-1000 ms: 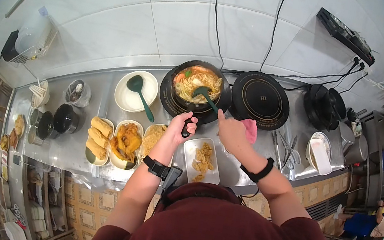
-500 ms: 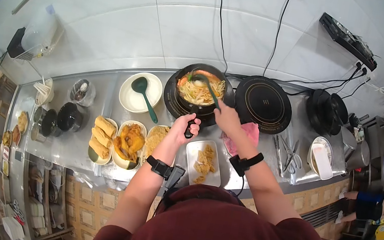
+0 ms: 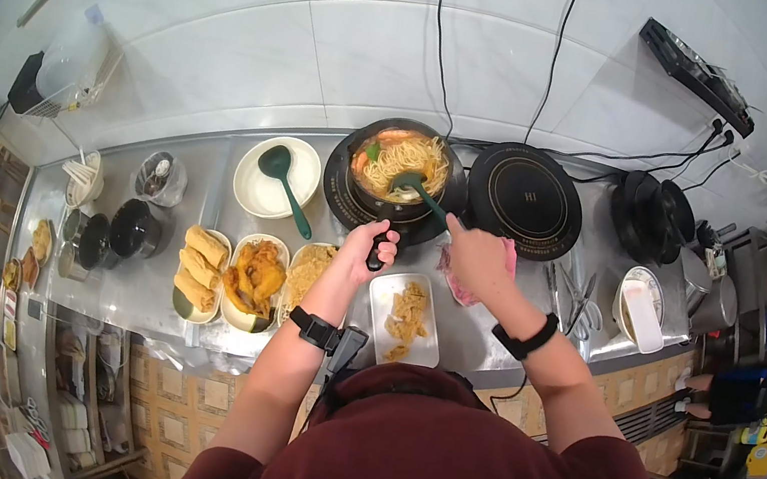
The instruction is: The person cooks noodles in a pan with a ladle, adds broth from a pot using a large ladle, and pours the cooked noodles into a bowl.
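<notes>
A black pot [image 3: 357, 197] of noodles [image 3: 402, 159] in reddish broth, with bits of orange and green, sits on a round black cooktop [image 3: 337, 176]. Its handle is gripped by my left hand [image 3: 369, 249], fingers wrapped round it. My right hand [image 3: 479, 261] is closed on the handle of a dark green spatula or ladle [image 3: 425, 196]; its head dips into the noodles at the near right of the pot. A pink cloth [image 3: 449, 286] lies just beneath my right hand. Below the pot handle stands a white tray [image 3: 379, 318] of brown fried pieces.
Left of the pot, a white bowl [image 3: 244, 184] holds a green ladle [image 3: 276, 164]. Dishes of rolls [image 3: 199, 267], fried chicken [image 3: 253, 281] and dry noodles [image 3: 303, 277] line the front. A second cooktop [image 3: 524, 202] stands right, with scissors and tongs [image 3: 586, 304] and a bowl [image 3: 627, 303] beyond.
The green utensil's head has moved from the pot's upper middle toward its near right side. The noodles are turned over and more of them show. My right hand has shifted right and nearer.
</notes>
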### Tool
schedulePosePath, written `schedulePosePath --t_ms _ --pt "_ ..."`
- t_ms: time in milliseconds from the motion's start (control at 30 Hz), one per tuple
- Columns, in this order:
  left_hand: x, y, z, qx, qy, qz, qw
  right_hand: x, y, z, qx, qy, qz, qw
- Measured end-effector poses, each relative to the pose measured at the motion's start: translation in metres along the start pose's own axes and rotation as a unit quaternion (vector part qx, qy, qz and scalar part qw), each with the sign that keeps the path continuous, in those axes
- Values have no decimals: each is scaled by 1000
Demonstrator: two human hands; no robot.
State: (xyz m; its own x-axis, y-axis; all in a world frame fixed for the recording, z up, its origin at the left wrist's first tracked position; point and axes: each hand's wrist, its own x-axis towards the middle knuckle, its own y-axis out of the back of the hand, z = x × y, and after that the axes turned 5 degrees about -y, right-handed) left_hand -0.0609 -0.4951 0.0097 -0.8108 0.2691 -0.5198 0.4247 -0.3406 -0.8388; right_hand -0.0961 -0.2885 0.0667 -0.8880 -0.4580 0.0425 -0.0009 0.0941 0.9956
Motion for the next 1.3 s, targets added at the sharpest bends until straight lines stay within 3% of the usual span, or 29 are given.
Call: schedulePosePath --t_ms 167,300,433,500,667,767,867,1067,1167,1300 --pt "-3 -3 1 -4 10 5 1000 41 11 13 87 6 56 995" --pt "-6 -8 -2 31 -9 13 999 40 27 0 147 -58 111 981" --pt "-6 -8 -2 35 -8 14 999 54 -38 -4 204 -110 51 971" --pt "-3 -5 0 10 3 6 1000 44 -63 -11 276 -57 63 957" --pt "-2 -3 -1 0 -4 5 1000 -6 4 -12 220 -26 39 974" --pt "-1 -2 -1 14 -14 6 1000 -25 17 -3 88 -1 72 993" --pt "-6 -7 -1 52 -29 10 998 -23 16 0 28 3 40 999" --pt "-7 -7 1 30 -2 11 999 28 -13 25 130 -5 116 985" --pt "-6 -8 2 31 -13 16 999 22 22 10 165 -79 92 979" --pt "-6 -7 -2 37 -8 11 999 24 -16 6 162 -111 86 977"
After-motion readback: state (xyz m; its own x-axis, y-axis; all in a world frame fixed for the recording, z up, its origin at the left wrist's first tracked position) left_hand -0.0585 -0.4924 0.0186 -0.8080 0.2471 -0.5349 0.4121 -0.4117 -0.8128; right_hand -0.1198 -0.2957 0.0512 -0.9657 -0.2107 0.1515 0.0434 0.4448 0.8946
